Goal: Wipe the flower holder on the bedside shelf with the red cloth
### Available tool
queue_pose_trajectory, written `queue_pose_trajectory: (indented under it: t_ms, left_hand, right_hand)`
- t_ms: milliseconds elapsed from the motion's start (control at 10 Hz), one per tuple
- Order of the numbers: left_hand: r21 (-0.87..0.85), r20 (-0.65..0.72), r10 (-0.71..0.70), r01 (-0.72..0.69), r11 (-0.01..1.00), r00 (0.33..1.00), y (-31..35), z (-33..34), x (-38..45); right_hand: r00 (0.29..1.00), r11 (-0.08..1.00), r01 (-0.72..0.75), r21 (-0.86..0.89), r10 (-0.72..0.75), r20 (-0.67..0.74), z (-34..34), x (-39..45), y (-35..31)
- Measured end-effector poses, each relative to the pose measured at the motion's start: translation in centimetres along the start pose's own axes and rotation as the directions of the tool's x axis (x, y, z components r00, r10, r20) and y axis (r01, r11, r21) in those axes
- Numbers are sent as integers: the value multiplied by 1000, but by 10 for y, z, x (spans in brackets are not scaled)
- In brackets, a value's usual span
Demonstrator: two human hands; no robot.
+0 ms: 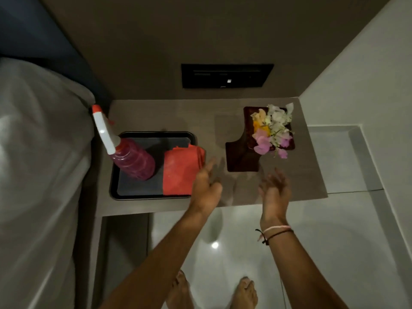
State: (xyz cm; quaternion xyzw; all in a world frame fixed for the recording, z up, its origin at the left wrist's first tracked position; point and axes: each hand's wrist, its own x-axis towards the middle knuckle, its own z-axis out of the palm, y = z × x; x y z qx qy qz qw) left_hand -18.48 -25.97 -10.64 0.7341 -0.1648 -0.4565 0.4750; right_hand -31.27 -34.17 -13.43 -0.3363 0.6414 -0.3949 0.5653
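A dark wooden flower holder (243, 155) stands on the right half of the bedside shelf (214, 121), with pale, yellow and pink flowers (273, 130) in its top. The folded red cloth (179, 171) lies in the right part of a black tray (153, 134) on the shelf's left. My left hand (206, 186) hovers just right of the cloth, fingers spread, touching or almost touching its edge. My right hand (275, 191) is raised near the shelf's front edge, below the holder, fingers apart and holding nothing.
A pink spray bottle (131, 160) with a white and red trigger stands in the tray's left part. A bed with white bedding (38, 152) is at the left. A black switch panel (227, 75) sits on the wall behind. Glossy white floor lies below.
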Motion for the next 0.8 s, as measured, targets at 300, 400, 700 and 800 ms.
queue_pose_trajectory:
  t_ms: [300,400,700,800]
  left_hand:
    - [-75,143,6,5,997,990,38,73,42]
    - [-81,162,12,1,997,987,40,82,58]
    - [-14,151,19,-17,1000,988,73,96,96]
    - [4,48,-27,27,1000,999,75,83,70]
  right_hand:
    - [956,966,112,-234,-40,291,12,53,-32]
    - [933,951,159,-263,-58,354,20,70,-42]
    - [894,906,201,-374,-13,448,31,118,-78]
    - [888,828,225,-513,42,458,0,118,-79]
